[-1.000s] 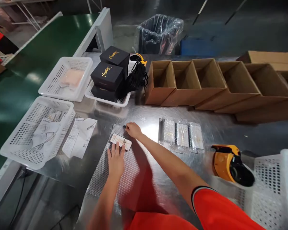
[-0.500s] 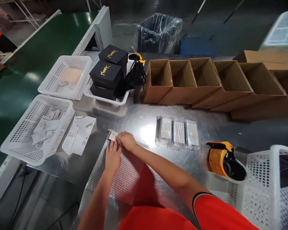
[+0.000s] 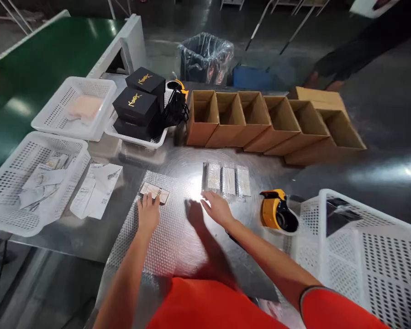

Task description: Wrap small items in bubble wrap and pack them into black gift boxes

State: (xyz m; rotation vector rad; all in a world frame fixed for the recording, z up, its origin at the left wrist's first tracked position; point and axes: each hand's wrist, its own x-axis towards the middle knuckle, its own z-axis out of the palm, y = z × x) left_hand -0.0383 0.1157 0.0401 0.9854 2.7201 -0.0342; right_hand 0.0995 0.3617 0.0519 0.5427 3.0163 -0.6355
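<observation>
A small pale box with dark lettering lies flat near the top of a sheet of bubble wrap. The fingertips of my left hand rest on the box's lower edge, its fingers spread. My right hand hovers over the metal table with its fingers apart and nothing in them. Just beyond it are three bubble-wrapped packets in a row.
Open cardboard boxes line the back. Black boxes fill a basket at back left, near white baskets and paper slips. A yellow tape dispenser and white basket stand right. A person's legs show behind.
My right hand has left the box and moved right, towards the wrapped packets. The pale box is now uncovered on the bubble wrap, with my left hand still at it. The view has shifted right.
</observation>
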